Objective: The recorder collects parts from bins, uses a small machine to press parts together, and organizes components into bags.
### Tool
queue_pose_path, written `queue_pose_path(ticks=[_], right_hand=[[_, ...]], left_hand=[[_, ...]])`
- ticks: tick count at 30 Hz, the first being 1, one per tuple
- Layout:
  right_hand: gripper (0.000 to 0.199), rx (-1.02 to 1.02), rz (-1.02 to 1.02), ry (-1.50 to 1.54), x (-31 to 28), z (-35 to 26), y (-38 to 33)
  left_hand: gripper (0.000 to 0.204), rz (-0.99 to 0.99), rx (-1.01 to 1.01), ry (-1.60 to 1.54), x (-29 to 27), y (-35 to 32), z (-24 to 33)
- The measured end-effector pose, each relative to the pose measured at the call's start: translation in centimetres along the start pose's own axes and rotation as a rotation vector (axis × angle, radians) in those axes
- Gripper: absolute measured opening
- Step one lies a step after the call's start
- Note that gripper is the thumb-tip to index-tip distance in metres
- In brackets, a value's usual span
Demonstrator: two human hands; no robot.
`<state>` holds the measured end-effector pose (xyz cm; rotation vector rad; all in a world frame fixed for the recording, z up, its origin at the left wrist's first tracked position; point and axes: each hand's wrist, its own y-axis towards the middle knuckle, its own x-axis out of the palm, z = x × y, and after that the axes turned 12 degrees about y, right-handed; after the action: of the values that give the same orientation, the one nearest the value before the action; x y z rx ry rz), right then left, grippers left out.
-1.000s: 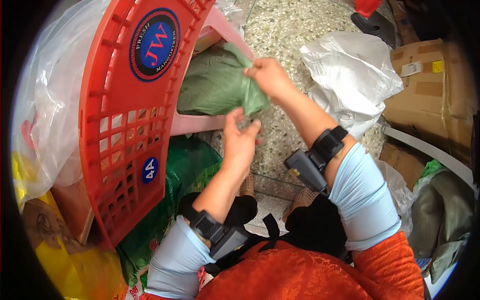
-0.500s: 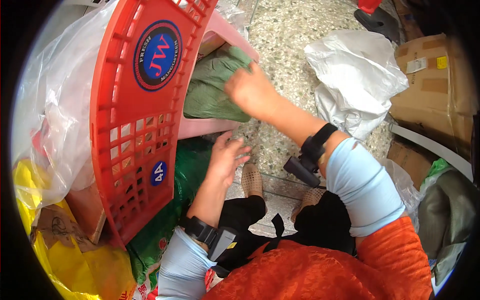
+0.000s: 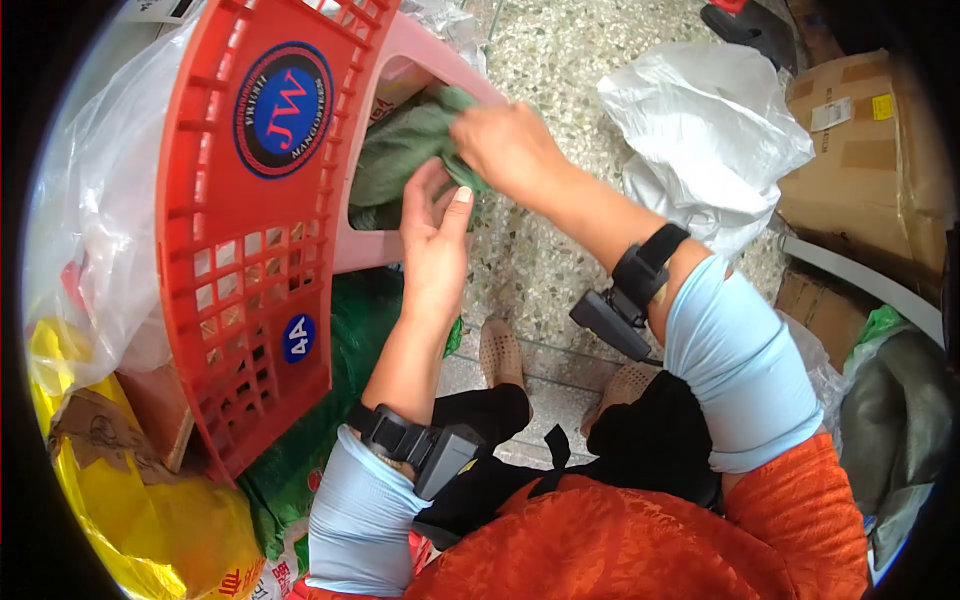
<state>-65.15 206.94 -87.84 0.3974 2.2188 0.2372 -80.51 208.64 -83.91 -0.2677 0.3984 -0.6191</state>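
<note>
Red plastic crate (image 3: 250, 230), tipped on edge with its lattice wall and round blue label facing up, takes the left half of the view. Clear plastic sheeting (image 3: 95, 200) bulges against its far side, and a yellow bag (image 3: 140, 520) lies at its lower corner. White plastic bag (image 3: 700, 130), crumpled, sits on the speckled terrazzo floor (image 3: 550, 50) to the right; brown cardboard boxes (image 3: 860, 140) stand just beyond it. Pink plastic stool (image 3: 420, 110) sits tight against the crate's upper right edge.

Green cloth (image 3: 410, 150) is bunched in the opening of the stool, just beside the crate wall. Right hand (image 3: 510, 145) reaches in from the right, fingers curled closed over the cloth's upper right corner, pinching a fold. Left hand (image 3: 435, 245) comes up from below, palm toward the camera, fingers half open and loosely extended; fingertips touch the lower edge of the cloth, thumb lying beside the pinched fold. I cannot tell whether this hand has any hold on it. Both wrists carry black strapped devices, light blue sleeves above them.
</note>
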Motion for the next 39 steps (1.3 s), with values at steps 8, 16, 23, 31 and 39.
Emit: queue_pose_path(ticks=[8,16,23,31,39], right_hand=[[0.024,0.178,0.399,0.462,-2.0,-2.3,5.7],[0.030,0.132,0.426,0.423,-4.6,-2.6,6.1],[0.047,0.542,-0.337,0.652,0.1,-3.8,-0.1],[0.023,0.670,0.236,1.178,0.0,-2.5,0.9],[0.028,0.830,0.015,1.003,-6.1,-0.6,-5.5]], left_hand=[[0.055,0.066,0.056,0.370,-0.2,-0.4,-4.5],[0.070,0.279,-0.116,-0.161,-0.3,1.4,0.0],[0.050,0.265,0.035,0.029,-1.4,-0.5,-0.5],[0.050,0.091,-0.031,0.244,-3.2,-4.8,-0.6],[0.046,0.174,0.026,0.349,-1.2,-3.9,-0.4]])
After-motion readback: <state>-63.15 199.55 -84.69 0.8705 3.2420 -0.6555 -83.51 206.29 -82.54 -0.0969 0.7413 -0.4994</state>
